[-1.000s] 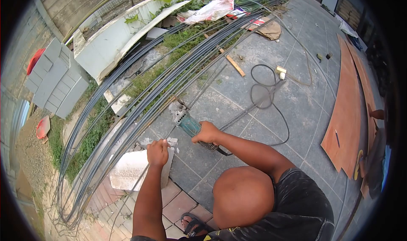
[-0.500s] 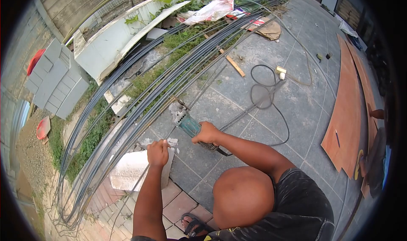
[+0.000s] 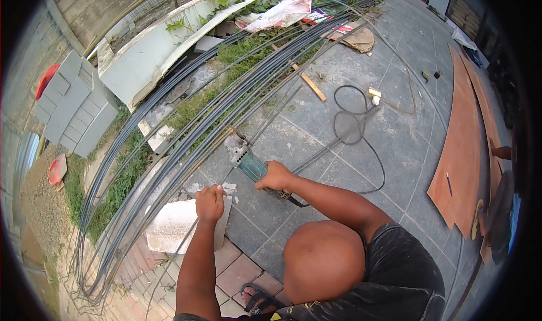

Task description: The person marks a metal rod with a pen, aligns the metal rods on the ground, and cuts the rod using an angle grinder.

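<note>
My right hand point(image 3: 276, 176) is wrapped round the body of a green angle grinder point(image 3: 249, 164). The grinder's head and disc end lie against a thin steel rod close to the bundle of rods point(image 3: 237, 104); the exact contact is too small to make out. My left hand point(image 3: 210, 202) is closed round a thin steel rod point(image 3: 186, 239), which shows below the fist and slants down toward the paving. Under that fist lies a white block point(image 3: 176, 226) with a rough face. The power cord point(image 3: 299, 202) leaves the grinder's rear.
Grey floor tiles point(image 3: 299, 143) lie ahead, with a looped cable point(image 3: 353, 129) and a wooden strip point(image 3: 309, 83) on them. Reddish-brown boards point(image 3: 454, 174) rest at the right. My knee point(image 3: 324, 259) is close to the right arm. White panels point(image 3: 152, 61) lie beyond the rods.
</note>
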The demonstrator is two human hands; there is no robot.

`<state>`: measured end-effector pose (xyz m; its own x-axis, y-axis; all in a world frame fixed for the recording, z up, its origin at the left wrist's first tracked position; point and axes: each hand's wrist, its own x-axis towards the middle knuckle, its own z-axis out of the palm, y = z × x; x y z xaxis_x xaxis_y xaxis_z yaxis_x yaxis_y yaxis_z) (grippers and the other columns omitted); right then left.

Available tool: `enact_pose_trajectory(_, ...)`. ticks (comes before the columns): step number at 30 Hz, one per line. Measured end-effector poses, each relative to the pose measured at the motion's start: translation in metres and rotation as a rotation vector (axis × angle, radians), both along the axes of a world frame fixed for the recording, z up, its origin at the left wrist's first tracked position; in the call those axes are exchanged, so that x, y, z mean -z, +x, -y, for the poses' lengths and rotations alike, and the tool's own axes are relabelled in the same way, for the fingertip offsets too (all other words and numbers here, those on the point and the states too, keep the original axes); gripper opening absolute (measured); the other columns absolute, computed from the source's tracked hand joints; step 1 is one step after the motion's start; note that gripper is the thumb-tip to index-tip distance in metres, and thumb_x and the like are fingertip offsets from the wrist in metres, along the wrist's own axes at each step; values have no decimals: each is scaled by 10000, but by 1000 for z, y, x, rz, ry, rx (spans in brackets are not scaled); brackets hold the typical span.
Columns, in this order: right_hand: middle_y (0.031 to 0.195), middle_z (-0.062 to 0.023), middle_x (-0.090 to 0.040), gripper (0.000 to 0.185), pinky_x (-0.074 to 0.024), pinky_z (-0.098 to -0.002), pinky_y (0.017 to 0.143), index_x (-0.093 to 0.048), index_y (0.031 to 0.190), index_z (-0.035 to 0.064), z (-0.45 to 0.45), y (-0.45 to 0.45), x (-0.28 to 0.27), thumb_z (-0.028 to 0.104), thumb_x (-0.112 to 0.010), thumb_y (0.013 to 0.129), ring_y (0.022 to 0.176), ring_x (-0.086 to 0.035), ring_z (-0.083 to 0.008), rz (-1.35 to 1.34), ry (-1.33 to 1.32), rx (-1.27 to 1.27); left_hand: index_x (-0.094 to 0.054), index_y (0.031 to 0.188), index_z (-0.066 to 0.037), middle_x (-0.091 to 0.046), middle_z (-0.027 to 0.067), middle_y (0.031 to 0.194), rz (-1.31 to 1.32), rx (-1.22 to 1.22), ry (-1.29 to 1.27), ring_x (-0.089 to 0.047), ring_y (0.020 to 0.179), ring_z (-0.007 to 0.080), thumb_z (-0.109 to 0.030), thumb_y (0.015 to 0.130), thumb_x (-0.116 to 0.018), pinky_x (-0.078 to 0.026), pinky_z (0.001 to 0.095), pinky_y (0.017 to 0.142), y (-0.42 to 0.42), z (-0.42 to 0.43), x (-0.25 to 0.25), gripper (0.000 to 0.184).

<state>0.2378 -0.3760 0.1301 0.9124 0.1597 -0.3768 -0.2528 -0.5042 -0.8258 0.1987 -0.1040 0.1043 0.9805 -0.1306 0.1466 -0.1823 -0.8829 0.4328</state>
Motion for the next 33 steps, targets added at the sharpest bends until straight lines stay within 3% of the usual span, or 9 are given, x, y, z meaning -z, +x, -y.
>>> enact_pose_trajectory(33,978,-224,-727,639,-562,-374,786,-704,1039,-72,0,0,-1,304,-870,549,898,-715,-319,-24,9,-10,-717,771,-159,-668,87,751,17,-1,22,-609,838,303,-371,1081,-393,-411,429,877,2,-2,7,496)
